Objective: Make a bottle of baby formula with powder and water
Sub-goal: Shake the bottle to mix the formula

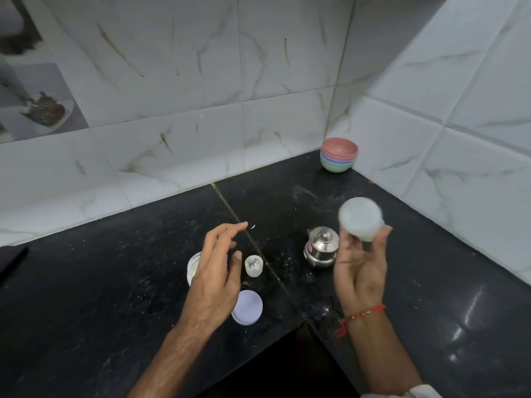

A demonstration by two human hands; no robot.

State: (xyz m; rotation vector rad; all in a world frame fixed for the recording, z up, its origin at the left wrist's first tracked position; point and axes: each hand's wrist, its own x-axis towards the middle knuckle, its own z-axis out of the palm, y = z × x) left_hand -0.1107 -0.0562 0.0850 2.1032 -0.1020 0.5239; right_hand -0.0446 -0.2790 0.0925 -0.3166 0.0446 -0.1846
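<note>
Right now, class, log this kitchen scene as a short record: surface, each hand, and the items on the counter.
surface: black counter
right hand: raised, gripping a blurred white bottle
left hand: open, empty, above a white container
steel kettle: upright, lidded
small cup: upright
lilac lid: flat
stacked bowls: far corner

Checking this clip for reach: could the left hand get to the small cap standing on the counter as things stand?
Probably yes. The left hand hovers open and empty, with the small cap standing just beside its thumb. Nothing lies between them. The right hand, holding the blurred bottle, is off to the side.
</note>
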